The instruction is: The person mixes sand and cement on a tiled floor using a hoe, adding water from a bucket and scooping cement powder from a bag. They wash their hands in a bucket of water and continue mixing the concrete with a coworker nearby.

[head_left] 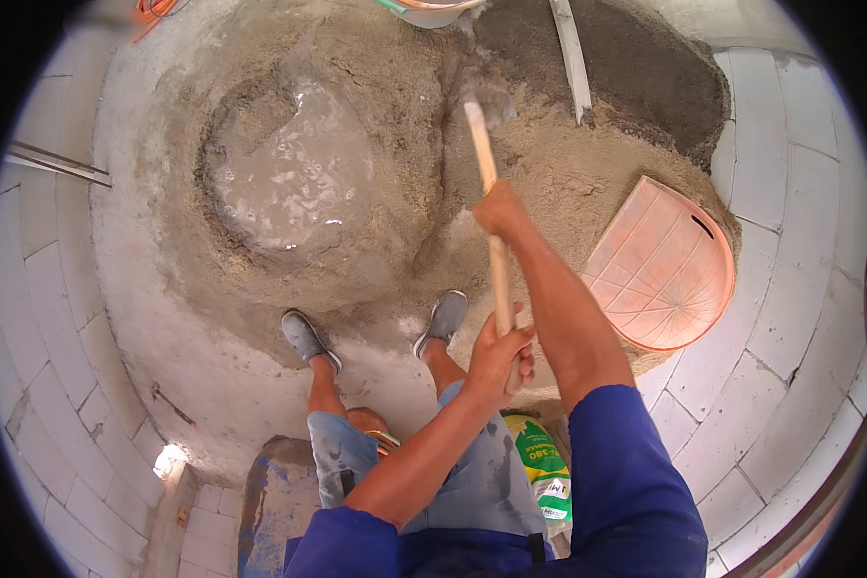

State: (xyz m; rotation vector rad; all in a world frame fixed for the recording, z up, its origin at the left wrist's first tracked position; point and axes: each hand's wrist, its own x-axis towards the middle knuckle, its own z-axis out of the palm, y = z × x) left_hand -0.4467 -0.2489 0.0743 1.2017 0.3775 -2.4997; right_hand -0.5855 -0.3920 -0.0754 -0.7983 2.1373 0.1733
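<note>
Held between both hands, over the ground ahead of the body, a wooden tool handle [500, 275], with its long axis from nearly 6 o'clock at the butt to just short of 12 at the far end, too blurred there to tell its shape. Nearer that end, the right hand [500, 207], wrapped round the shaft; at 6 o'clock from it, the left hand [501, 354], curled round the lower shaft. Outward from the right hand: at 9, grey slurry [294, 183]; at 1, a pale strip [571, 58] by dark material [655, 77]; toward 4, an orange tray [660, 265] on sand [559, 159].
</note>
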